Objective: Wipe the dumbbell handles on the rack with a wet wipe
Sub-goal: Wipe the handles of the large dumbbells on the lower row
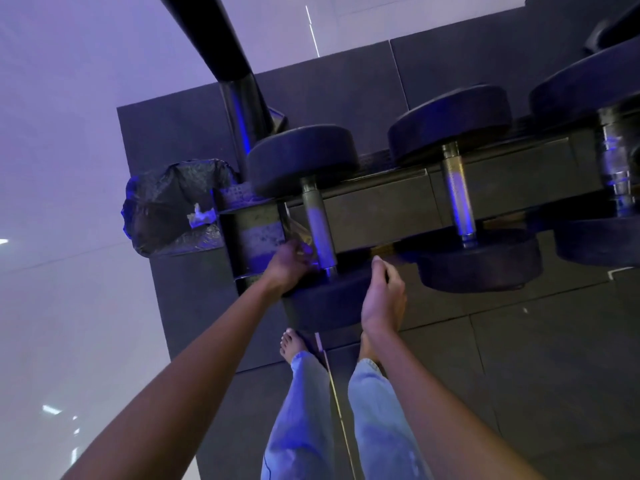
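Three black dumbbells lie across the rack. My left hand is at the near end of the leftmost dumbbell's steel handle. It pinches a thin, pale, crinkled wet wipe just left of that handle. My right hand hovers over the same dumbbell's near weight head, fingers loosely curled, with nothing seen in it. The second handle and the third handle lie further right, untouched.
A bin lined with a black bag stands at the rack's left end, with a crumpled white wipe inside. A thick black post rises behind the rack. My bare feet and jeans are on dark floor mats below.
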